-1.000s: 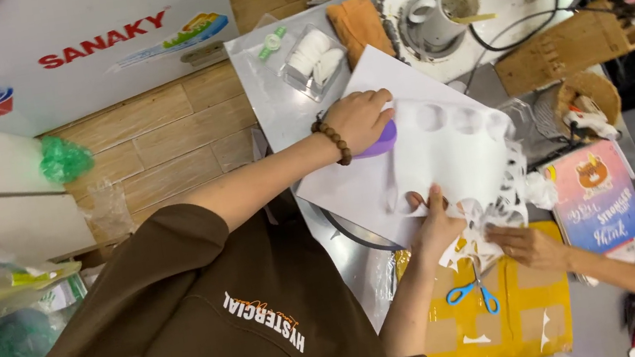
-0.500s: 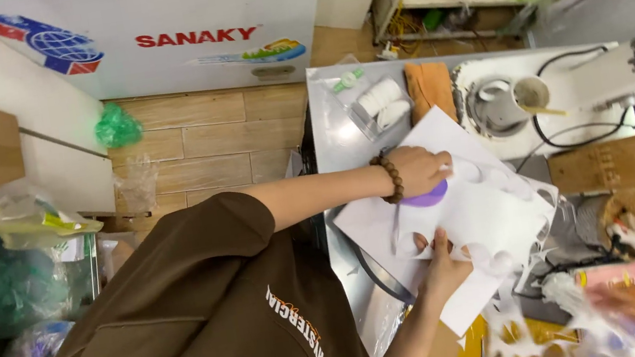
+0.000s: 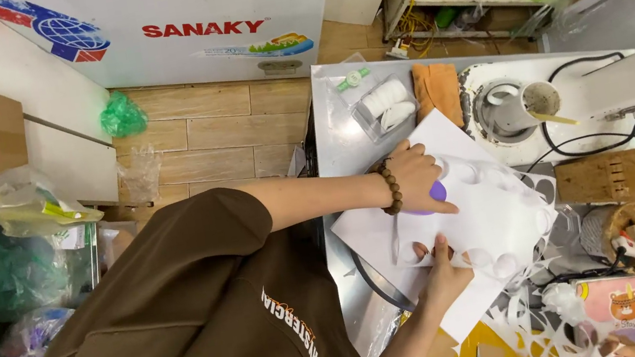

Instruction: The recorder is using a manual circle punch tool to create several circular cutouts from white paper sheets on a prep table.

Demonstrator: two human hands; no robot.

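White paper sheet (image 3: 502, 217) with round cut-outs lies on the counter (image 3: 346, 144), beside the sewing machine (image 3: 617, 84). Right hand (image 3: 445, 273) flat, fingers spread, pinning the near edge; left hand (image 3: 420, 179) closed over a purple disc (image 3: 437, 195). Judged light, floppy, tear-prone — best held at solid margins.

We are seeing a large white paper sheet (image 3: 502, 217) lying flat and slightly askew on the desk (image 3: 338, 150), riddled with round cut-out holes along its far edge. A purple round object (image 3: 436, 195) is lying on the sheet, mostly hidden, only its rim showing.
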